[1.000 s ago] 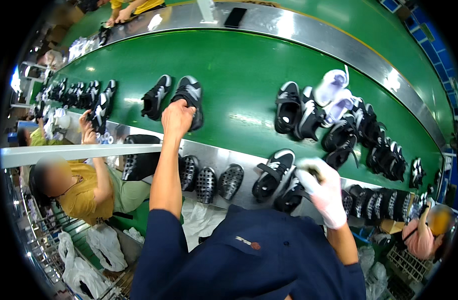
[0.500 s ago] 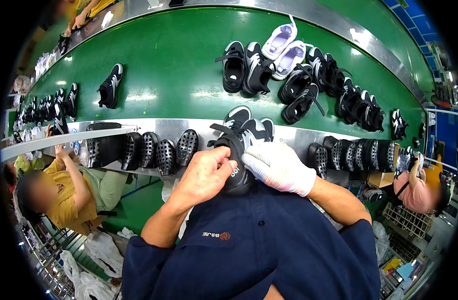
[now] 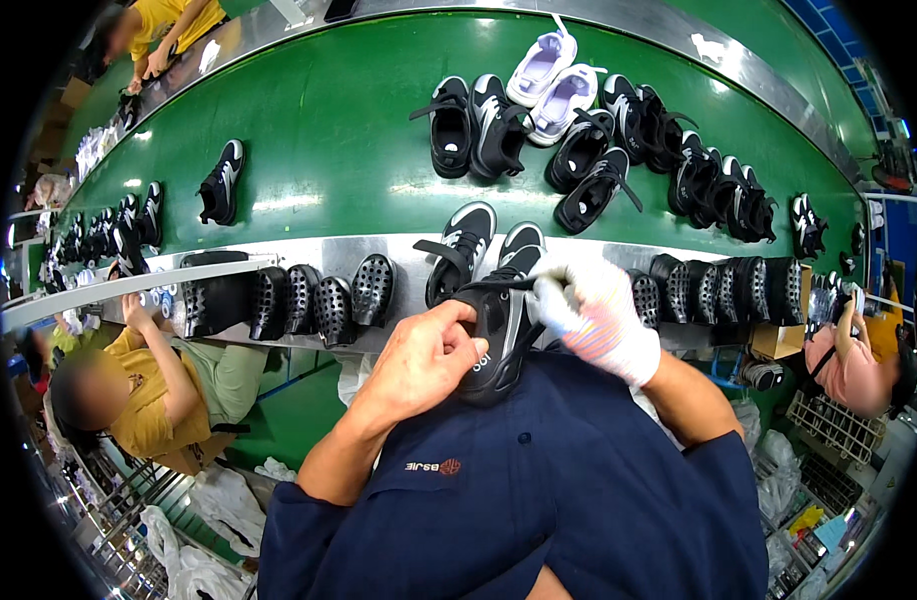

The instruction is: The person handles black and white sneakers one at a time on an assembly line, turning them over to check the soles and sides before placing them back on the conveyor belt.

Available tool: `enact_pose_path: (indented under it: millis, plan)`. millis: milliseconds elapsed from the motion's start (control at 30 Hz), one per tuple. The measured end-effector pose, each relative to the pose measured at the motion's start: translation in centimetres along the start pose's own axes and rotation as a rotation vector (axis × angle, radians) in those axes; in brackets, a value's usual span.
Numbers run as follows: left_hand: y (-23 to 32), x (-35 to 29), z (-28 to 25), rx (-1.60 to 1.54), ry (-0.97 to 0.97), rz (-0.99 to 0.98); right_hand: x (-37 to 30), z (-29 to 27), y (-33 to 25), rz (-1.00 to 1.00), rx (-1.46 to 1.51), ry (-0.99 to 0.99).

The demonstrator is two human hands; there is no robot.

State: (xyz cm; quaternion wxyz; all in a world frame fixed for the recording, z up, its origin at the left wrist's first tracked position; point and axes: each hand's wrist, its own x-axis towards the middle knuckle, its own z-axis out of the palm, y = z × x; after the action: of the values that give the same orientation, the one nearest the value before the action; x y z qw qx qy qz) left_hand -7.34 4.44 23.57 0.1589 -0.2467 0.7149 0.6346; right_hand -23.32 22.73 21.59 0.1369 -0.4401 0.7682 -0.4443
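Note:
My bare left hand (image 3: 416,362) grips the side of a black sneaker (image 3: 494,375) with grey trim, held heel toward me against my dark blue shirt. My right hand (image 3: 607,318), in a white knit glove, is closed at the other side of that sneaker. Its fingers pinch the end of the black strap (image 3: 497,285) that crosses the shoe; the fingertips are partly hidden. Just beyond, a matching sneaker (image 3: 466,240) rests on the metal edge, its strap sticking out to the left.
Black studded shoe lasts (image 3: 374,290) line the metal ledge (image 3: 414,275) on both sides. On the green table (image 3: 329,130) stand several black sneakers (image 3: 449,130) and a white-lilac pair (image 3: 564,100). Co-workers sit left (image 3: 149,385) and right (image 3: 859,365); a pale bar (image 3: 129,290) crosses at left.
My right hand has moved slightly right and turned, now with the strap at its fingers. The held sneaker has tilted and come nearer to me, apart from its mate.

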Motion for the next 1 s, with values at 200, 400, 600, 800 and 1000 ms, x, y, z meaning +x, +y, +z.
enact_pose_path:
  millis: [200,400,600,800,1000]
  plan:
    - [-1.5,0.3,0.5,-0.145,0.039,0.000,-2.3,1.9,-0.4,-0.314,-0.130,-0.012]
    - [-1.3,0.3,1.0,-0.194,0.070,0.015,-2.9,2.3,-0.9,-0.355,-0.279,-0.201]
    - [-2.1,0.3,1.3,-0.126,0.144,0.101,-2.7,2.5,-1.2,-0.374,-0.292,-0.235]
    - [-4.7,0.6,0.7,0.149,0.384,0.282,-2.0,1.4,-1.1,-0.279,-0.107,-0.244]
    - [-4.1,1.7,-0.5,-0.085,0.536,0.163,-3.1,0.5,1.0,0.409,0.293,0.168]
